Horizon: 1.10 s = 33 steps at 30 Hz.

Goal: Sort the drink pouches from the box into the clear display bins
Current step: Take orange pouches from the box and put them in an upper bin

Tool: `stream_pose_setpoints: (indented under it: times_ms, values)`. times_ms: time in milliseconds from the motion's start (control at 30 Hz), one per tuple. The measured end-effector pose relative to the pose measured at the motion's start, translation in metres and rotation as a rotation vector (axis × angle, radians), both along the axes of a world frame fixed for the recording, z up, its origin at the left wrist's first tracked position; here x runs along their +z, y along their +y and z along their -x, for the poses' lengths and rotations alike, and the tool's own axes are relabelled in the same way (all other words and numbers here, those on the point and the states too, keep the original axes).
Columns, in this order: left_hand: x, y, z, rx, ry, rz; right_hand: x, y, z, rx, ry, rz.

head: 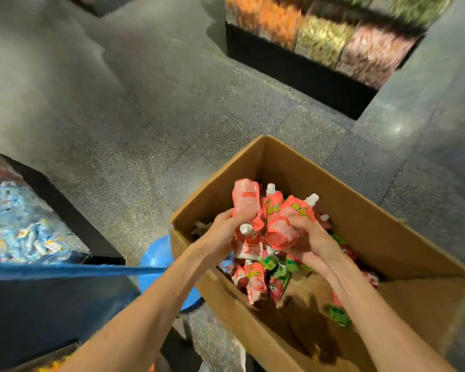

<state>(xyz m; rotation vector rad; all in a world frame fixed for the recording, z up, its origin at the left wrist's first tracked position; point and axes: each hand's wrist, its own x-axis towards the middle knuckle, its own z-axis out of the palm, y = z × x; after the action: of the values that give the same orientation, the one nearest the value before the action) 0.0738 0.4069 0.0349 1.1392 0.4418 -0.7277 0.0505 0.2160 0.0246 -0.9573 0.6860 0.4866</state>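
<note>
Speckled grey floor [145,116] takes up most of the view. Across it, ahead & to my right, is a row of clear display bins [320,41] on a black base. Compartments look orange, yellow-green & pinkish, too blurred to read what's in them. Another bin [24,224] w/ blue-ish stock sits low on my left, nearer than the far row.

Right under me is the cardboard box [333,178], top open. Loose pouches are heaped toward its left side, pink mixed w/ green pouches [279,264]. Bare cardboard shows at the near right.

Both hands are in the box mouth, holding one bunch of pink pouches [277,218] btw them, up above the pile. My left hand [220,232] is curled round the left side of the bunch. My right hand [312,240] is curled round the right side, thumb on top. The bunch stands roughly on end, long axis pointing away from me. Several white caps [312,198] are at the far end; one cap is turned back toward my left hand.

The bunch is gripped, so I reckon the next move turns on where the bins lie. The far row is up & right of the hands, so the right arm would lead there. The left bin is closer to my left arm. Can't tell which compartment takes pink, poss. the pinkish one at the row's right end. Risk: a pouch slipping out of the two-hand clamp en route.
</note>
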Motion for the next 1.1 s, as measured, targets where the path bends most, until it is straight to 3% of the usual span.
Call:
stream_pose_setpoints:
  times_ms: [200, 333, 433, 600, 833, 933, 1100]
  values:
    - [0.102, 0.08, 0.09, 0.076, -0.262, 0.019, 0.106, 0.075, 0.061, 0.222, -0.247, -0.192]
    - [0.168, 0.145, 0.153, 0.123, -0.441, -0.095, 0.17, 0.15, 0.104, 0.469, -0.407, -0.197]
    - [0.216, 0.184, 0.204, 0.17, -0.64, -0.239, 0.217, 0.213, 0.143, 0.512, -0.529, -0.235]
    - [0.284, 0.234, 0.282, 0.219, -0.866, -0.45, 0.276, 0.29, 0.195, 0.647, -0.707, -0.097]
    - [0.345, 0.318, 0.376, 0.495, -0.895, -0.679, 0.352, 0.388, 0.255, 0.887, -0.809, -0.14]
    - [0.359, 0.335, 0.409, 0.542, -0.899, -0.765, 0.372, 0.418, 0.269, 0.982, -0.764, -0.192]
    - [0.37, 0.362, 0.451, 0.792, -0.82, -0.976, 0.384, 0.462, 0.294, 1.226, -0.657, -0.347]
